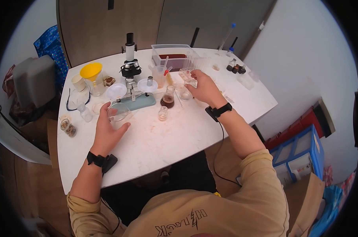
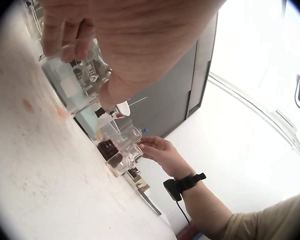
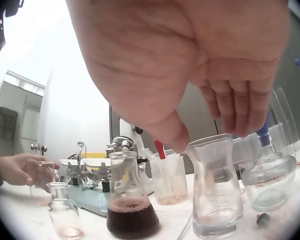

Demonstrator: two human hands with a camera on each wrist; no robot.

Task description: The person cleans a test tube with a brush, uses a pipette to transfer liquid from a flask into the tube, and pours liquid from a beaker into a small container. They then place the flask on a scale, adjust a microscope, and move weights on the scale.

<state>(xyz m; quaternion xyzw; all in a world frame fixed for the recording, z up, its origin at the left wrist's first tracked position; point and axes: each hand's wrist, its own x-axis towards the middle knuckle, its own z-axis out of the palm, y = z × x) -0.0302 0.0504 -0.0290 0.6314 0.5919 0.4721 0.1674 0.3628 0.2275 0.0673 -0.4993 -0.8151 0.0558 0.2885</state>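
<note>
My left hand curves around a wide clear glass beaker, thumb and fingers spread on either side; the beaker is low over the table in the left wrist view. At the right, my right hand holds a waisted, graduated glass beaker by its rim, thumb on one side and fingers on the other. Between the hands stands a conical flask of dark brown liquid. In front of that flask is a small clear glass bottle with a little liquid at its bottom.
Behind my left hand stand a teal balance and a microscope. A yellow funnel, a plastic beaker, test tubes and a clear bin line the back. Far left is a jar; dark bottles stand far right.
</note>
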